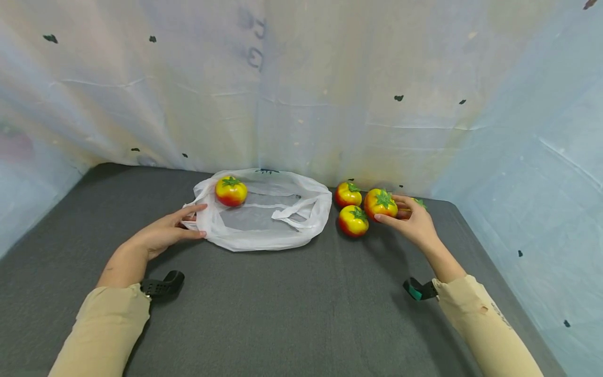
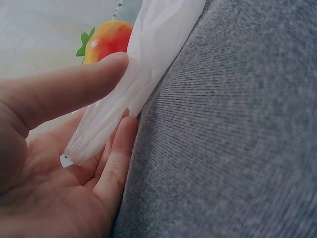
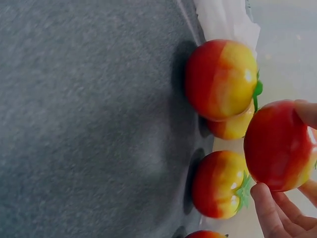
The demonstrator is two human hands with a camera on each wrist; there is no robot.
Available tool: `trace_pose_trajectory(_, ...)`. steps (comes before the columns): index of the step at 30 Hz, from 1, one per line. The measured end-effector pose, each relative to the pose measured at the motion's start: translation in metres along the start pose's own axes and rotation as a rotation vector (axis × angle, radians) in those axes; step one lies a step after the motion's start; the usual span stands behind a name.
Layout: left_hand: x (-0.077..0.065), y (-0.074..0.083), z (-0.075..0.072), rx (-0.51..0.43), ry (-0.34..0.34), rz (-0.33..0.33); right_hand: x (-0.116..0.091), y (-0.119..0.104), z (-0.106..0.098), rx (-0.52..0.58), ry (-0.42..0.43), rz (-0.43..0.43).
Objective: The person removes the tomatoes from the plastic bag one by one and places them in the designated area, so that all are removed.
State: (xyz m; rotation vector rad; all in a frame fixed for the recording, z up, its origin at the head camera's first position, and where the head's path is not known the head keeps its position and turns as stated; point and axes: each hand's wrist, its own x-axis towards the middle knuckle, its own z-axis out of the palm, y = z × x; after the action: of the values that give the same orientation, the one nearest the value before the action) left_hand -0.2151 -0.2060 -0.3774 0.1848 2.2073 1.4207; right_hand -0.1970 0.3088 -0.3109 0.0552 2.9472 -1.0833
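Note:
A white plastic bag (image 1: 268, 242) lies spread on the grey table, its mouth facing up. One red-and-yellow tomato (image 1: 231, 192) with a green leafy top sits inside at its left. My left hand (image 1: 165, 233) holds the bag's left edge, the thumb (image 2: 94, 82) over the gathered plastic and the fingers behind it. My right hand (image 1: 416, 222) grips another tomato (image 3: 277, 148), raised off the table in the right wrist view. Beside it, two tomatoes (image 1: 348, 194) (image 1: 353, 221) rest right of the bag. Another tomato (image 1: 420, 202) is mostly hidden behind the right hand.
Pale plastic sheeting (image 1: 301, 104) hangs like a wall behind the dark grey table (image 1: 282, 314) and along both sides. A loose bag handle (image 1: 287, 214) lies across the bag's opening. Black straps (image 1: 162, 284) are on both wrists.

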Motion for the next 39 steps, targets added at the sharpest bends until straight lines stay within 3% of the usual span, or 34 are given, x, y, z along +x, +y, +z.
trace_pose_trajectory(15,0.001,0.0,0.0,0.006,0.008,0.004,-0.004,0.022,0.005,-0.104,-0.039,0.019)
trace_pose_trajectory(39,0.001,-0.002,-0.001,-0.002,0.001,0.011,-0.002,0.039,0.02,-0.101,-0.043,0.065)
